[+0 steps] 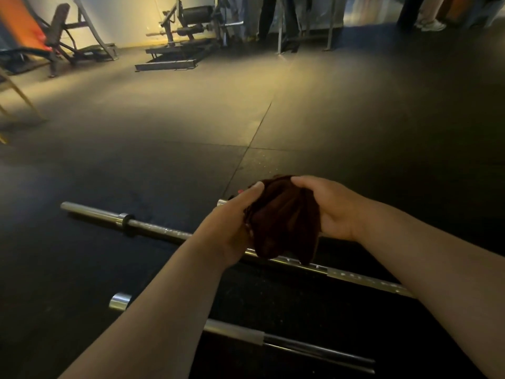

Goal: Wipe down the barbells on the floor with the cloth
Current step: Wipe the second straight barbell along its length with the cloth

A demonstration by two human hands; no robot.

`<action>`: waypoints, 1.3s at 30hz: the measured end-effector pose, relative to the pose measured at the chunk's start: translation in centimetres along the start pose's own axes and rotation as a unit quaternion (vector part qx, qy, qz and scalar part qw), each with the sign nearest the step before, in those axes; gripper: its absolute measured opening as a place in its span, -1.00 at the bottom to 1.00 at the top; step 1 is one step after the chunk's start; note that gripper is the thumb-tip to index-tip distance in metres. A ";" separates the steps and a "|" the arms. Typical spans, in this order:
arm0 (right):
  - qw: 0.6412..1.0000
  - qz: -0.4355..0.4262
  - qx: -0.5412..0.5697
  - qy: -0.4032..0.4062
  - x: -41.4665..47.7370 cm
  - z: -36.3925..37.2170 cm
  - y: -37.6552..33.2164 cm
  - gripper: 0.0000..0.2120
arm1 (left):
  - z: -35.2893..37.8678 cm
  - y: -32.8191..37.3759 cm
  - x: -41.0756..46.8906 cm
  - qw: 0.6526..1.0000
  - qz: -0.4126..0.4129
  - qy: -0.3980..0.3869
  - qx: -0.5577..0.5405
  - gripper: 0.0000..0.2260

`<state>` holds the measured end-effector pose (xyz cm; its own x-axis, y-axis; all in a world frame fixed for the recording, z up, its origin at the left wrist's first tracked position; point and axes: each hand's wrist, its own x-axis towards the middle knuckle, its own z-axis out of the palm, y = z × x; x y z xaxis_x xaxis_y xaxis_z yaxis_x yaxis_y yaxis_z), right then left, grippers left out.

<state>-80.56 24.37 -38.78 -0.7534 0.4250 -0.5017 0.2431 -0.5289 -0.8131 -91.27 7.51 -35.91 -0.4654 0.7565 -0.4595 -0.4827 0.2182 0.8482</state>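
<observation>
Both hands are on the cloth, a dark brown, soft wad bunched into deep folds. It is held up over the far bar, its lower corner hanging down toward the steel; whether it touches, I cannot tell. The left hand grips it from the left, thumb laid along the top, fingers tucked under the fabric and out of sight. The right hand clamps the other side, thumb curled over the top edge, its fingers also buried behind the folds. The far bar is a long round steel rod lying flat on the floor: a smooth bright sleeve at the left end, a collar, then a duller shaft. Hand and cloth cover its middle, and its right end runs behind the right forearm. The near bar has a shiny capped end and is partly hidden by the left forearm; its dark shaft looks doubled at the right, hard to make out. The floor is matte black rubber matting with thin seams. Far back, dim and blurred, are an angled bench, a steel machine and legs cut off by the top edge.
</observation>
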 end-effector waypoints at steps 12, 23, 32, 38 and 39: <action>0.990 -0.008 0.089 0.108 0.6 -2.4 -0.9 -0.69 | -1.9 0.0 2.7 0.985 0.013 0.154 -0.079 -0.74; 0.985 -0.095 0.086 0.114 -0.3 -4.4 -2.1 -0.80 | -5.4 -0.7 5.8 0.949 0.063 0.302 0.065 -0.71; 1.000 0.001 -0.016 -0.014 -3.1 -0.3 -2.7 -0.69 | -2.1 -2.5 5.1 0.969 -0.023 0.068 0.236 -0.34; 0.992 -0.016 -0.112 -0.055 -2.7 0.0 -2.6 -0.71 | -0.4 -1.4 3.2 0.968 0.051 -0.116 0.215 -0.53; 0.990 -0.017 -0.126 -0.056 -2.6 -0.6 -2.7 -0.69 | -0.6 -1.4 3.2 0.968 0.047 -0.140 0.205 -0.60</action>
<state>-78.87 25.08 -35.48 -0.8237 0.3480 -0.4477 0.3504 -0.3084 -0.8844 -92.53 9.31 -38.73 -0.2461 0.9098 -0.3343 -0.0869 0.3228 0.9425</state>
